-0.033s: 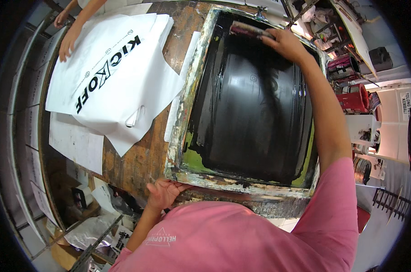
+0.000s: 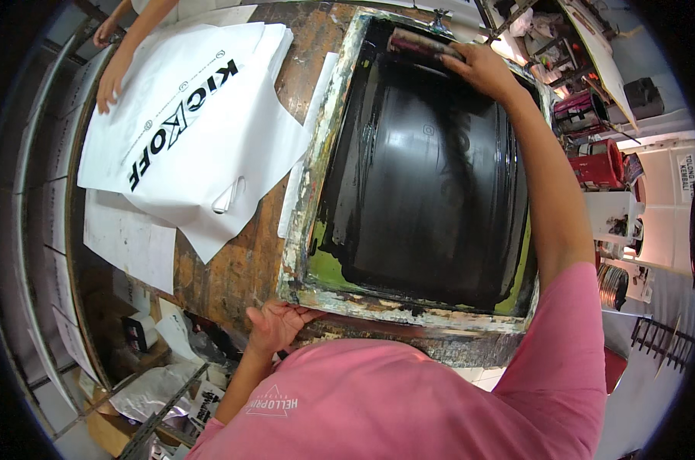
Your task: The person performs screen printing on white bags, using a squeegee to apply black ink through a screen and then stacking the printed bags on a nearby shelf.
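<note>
A screen-printing frame (image 2: 298, 264) with a paint-crusted wooden rim lies before me, its mesh (image 2: 409, 215) coated in wet black ink. Dark lettering shows faintly through the mesh. At the frame's far end my right hand (image 2: 482, 70) is closed round a squeegee (image 2: 420, 44), which lies across the inked mesh. My left hand (image 2: 278, 323) is at the near left corner, palm up, thumb apart. Its outstretched fingers touch the underside of the rim, their tips partly hidden.
Left of the frame, a stack of white plastic bags (image 2: 186, 130) with black print rests on the worn wooden table (image 2: 209, 280). Another person's hand (image 2: 113, 80) hangs over its far left edge. Ink cans (image 2: 597, 162) stand at the right; a metal rack (image 2: 29, 230) lines the left.
My right hand and the squeegee have shifted very slightly away from me. The other person's hand has moved a little to the left. My left hand has stayed in place.
</note>
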Available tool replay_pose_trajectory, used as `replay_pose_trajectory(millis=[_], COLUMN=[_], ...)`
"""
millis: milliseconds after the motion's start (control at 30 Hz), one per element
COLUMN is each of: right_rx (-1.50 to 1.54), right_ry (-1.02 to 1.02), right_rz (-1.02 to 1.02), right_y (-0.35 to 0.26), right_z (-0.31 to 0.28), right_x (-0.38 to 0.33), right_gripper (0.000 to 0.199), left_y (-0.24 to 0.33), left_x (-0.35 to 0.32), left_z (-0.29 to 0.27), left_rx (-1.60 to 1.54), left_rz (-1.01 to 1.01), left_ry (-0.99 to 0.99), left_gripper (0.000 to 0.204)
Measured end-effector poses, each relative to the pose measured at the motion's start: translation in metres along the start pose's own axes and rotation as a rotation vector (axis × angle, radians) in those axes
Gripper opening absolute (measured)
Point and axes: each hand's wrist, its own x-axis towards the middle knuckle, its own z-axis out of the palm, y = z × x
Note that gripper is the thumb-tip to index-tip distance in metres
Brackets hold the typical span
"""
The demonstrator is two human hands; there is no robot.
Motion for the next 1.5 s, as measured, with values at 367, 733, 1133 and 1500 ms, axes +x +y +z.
replay_pose_trajectory(millis=[367,733,1133,1500], right_rx=[-0.056,0.133,-0.314,-0.151], right_ry=[0.071,-0.15,0.488,0.574], right_rz=[0.019,0.2,0.13,0.13], right_y=[-0.077,-0.258,-0.243,-0.225], right_z=[0.006,-0.092,-0.234,-0.274], right_x=[-0.104,-0.307,-0.229,-0.186], right_gripper=[0.041,0.035,0.031,0.034], left_y=[0.004,0.002,0.089,-0.007], left_x=[0.012,0.017,0.083,0.095], left_z=[0.002,-0.008,0.157,0.073], left_rx=[-0.004,-0.006,0.257,2.51], left_rz=[0.012,-0.006,0.288,0.21], left_ry=[-0.163,-0.219,-0.393,0.272], left_gripper=[0.084,0.089,0.111,0.112])
